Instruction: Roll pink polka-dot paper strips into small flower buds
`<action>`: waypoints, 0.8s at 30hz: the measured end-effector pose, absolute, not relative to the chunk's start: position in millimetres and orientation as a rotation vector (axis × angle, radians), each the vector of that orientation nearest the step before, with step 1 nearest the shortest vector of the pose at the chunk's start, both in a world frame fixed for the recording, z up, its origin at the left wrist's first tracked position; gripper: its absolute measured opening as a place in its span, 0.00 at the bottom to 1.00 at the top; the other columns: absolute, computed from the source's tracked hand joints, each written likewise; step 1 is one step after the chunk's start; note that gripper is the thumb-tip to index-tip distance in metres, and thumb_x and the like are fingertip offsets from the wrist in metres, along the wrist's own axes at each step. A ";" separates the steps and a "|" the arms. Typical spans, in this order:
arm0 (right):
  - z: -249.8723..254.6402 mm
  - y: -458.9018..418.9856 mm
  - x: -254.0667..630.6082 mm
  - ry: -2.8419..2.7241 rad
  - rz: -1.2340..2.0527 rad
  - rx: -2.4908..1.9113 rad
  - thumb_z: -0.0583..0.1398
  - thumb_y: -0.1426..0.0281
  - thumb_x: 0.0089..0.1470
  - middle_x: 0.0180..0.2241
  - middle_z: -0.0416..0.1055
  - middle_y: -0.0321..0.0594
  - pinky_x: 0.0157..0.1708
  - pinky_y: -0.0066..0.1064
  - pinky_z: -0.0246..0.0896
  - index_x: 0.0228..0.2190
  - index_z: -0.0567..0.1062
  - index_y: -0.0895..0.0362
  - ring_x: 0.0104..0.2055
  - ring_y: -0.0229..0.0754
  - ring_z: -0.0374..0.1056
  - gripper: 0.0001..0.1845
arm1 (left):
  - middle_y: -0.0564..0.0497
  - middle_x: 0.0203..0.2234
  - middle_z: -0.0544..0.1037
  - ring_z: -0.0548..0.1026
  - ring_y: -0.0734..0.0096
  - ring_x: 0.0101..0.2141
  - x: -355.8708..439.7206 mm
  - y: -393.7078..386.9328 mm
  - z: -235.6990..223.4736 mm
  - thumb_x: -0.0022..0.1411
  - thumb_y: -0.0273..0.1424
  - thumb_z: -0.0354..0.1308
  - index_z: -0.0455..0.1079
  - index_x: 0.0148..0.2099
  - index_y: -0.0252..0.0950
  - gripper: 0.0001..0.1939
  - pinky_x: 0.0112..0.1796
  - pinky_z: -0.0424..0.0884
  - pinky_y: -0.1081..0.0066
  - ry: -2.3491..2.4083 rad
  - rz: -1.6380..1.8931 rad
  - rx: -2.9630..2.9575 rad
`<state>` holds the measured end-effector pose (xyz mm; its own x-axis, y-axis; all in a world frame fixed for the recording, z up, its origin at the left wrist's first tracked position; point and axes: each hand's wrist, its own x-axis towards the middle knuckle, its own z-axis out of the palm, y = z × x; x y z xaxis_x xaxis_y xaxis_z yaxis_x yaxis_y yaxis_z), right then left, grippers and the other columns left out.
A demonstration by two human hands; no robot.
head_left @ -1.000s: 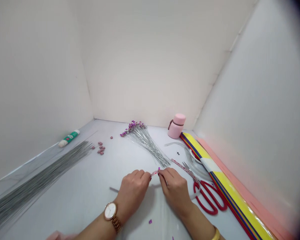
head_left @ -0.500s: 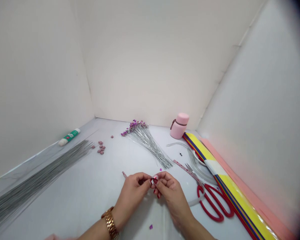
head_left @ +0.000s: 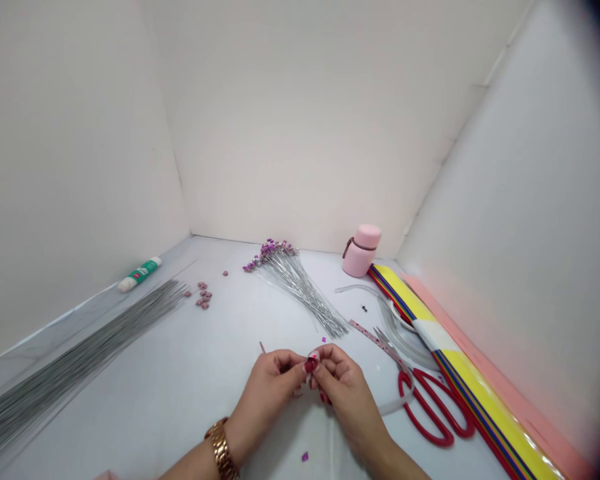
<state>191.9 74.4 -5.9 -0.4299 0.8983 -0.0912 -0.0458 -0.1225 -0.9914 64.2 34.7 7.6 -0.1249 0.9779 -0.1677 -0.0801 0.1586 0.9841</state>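
Between my fingertips is a narrow pink-and-white patterned paper strip point(head_left: 314, 356), curled into a small loop. My left hand point(head_left: 276, 383) pinches it with thumb and forefinger, and a thin end sticks out past the knuckles. My right hand point(head_left: 343, 390) is closed on the looped part, its thumb meeting the left thumb. Fingers hide most of the strip. A similar patterned strip point(head_left: 364, 331) lies just beyond the right hand, beside open scissors point(head_left: 433, 407) with red handles. Tiny purple pieces lie nearby, one purple piece point(head_left: 305, 457) in front of my hands.
Silver wire stems point(head_left: 305, 293) with purple tips lie at the back. Grey wires point(head_left: 80, 353), pink folded bits point(head_left: 203, 295) and a glue stick point(head_left: 140, 274) are on the left. A pink flask point(head_left: 361, 251), pale strips point(head_left: 397, 327) and coloured sheets point(head_left: 460, 380) stand or lie right.
My hands turned from knuckles-up to thumbs-up and drew together. The strip, earlier stretched between them, is now curled at the fingertips. A purple piece near the right fingers now lies on the table.
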 end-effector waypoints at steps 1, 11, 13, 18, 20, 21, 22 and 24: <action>-5.8 74.5 192.1 -1.420 1.650 -0.997 0.59 0.65 0.48 0.18 0.61 0.29 0.16 0.20 0.44 0.28 0.66 0.58 0.17 0.28 0.51 0.09 | 0.54 0.13 0.68 0.61 0.77 0.16 63.8 35.2 7.1 0.48 0.37 0.58 0.71 0.23 0.30 0.14 0.20 0.57 0.77 1.327 1.216 0.957; -4.1 72.5 190.4 -1.474 1.890 -0.907 0.62 0.66 0.43 0.18 0.66 0.30 0.17 0.21 0.44 0.36 0.63 0.56 0.16 0.30 0.54 0.17 | 0.55 0.14 0.65 0.61 0.77 0.17 57.6 36.4 10.8 0.48 0.44 0.57 0.68 0.23 0.32 0.18 0.22 0.57 0.77 1.354 1.375 0.799; -1.6 73.2 191.8 -1.444 1.900 -0.903 0.61 0.66 0.44 0.19 0.67 0.31 0.16 0.21 0.42 0.36 0.63 0.56 0.16 0.30 0.53 0.16 | 0.55 0.15 0.66 0.61 0.77 0.18 54.6 37.0 10.6 0.47 0.44 0.57 0.68 0.23 0.32 0.18 0.22 0.57 0.77 1.348 1.368 0.798; -0.4 74.6 195.2 -1.433 1.887 -0.854 0.58 0.67 0.46 0.20 0.64 0.32 0.17 0.21 0.46 0.31 0.70 0.57 0.17 0.30 0.53 0.09 | 0.56 0.14 0.63 0.59 0.78 0.17 49.9 40.3 5.1 0.49 0.44 0.56 0.66 0.22 0.32 0.19 0.22 0.56 0.78 1.351 1.332 0.784; -1.9 74.5 196.1 -1.625 1.741 -0.826 0.58 0.71 0.45 0.25 0.66 0.35 0.20 0.23 0.51 0.32 0.72 0.56 0.21 0.33 0.57 0.08 | 0.56 0.14 0.63 0.59 0.79 0.17 49.6 41.6 2.0 0.50 0.44 0.55 0.66 0.24 0.31 0.18 0.22 0.56 0.78 1.348 1.324 0.774; -2.3 74.2 196.6 -1.736 1.628 -0.805 0.57 0.74 0.45 0.27 0.67 0.37 0.23 0.25 0.53 0.32 0.73 0.56 0.24 0.34 0.59 0.09 | 0.56 0.14 0.63 0.59 0.79 0.17 49.6 42.1 0.7 0.50 0.44 0.55 0.66 0.24 0.31 0.18 0.22 0.56 0.78 1.343 1.322 0.772; -2.4 73.8 197.0 -1.827 1.511 -0.782 0.56 0.76 0.45 0.28 0.67 0.38 0.26 0.26 0.55 0.32 0.73 0.56 0.26 0.36 0.60 0.10 | 0.56 0.15 0.64 0.59 0.79 0.18 49.6 42.5 -0.2 0.50 0.43 0.55 0.66 0.24 0.31 0.18 0.22 0.56 0.78 1.337 1.322 0.770; -1.2 73.2 197.9 -1.910 1.338 -0.744 0.56 0.78 0.45 0.28 0.67 0.38 0.29 0.28 0.55 0.28 0.75 0.56 0.29 0.38 0.61 0.10 | 0.56 0.14 0.64 0.60 0.78 0.18 49.1 42.9 -1.1 0.50 0.43 0.55 0.66 0.24 0.31 0.18 0.22 0.57 0.78 1.330 1.330 0.764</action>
<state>197.9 73.2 -1.2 -0.6055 0.7689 0.2054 0.0696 0.3082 -0.9488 49.1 42.9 -1.1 -0.2387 0.9431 -0.2314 -0.2317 0.1761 0.9567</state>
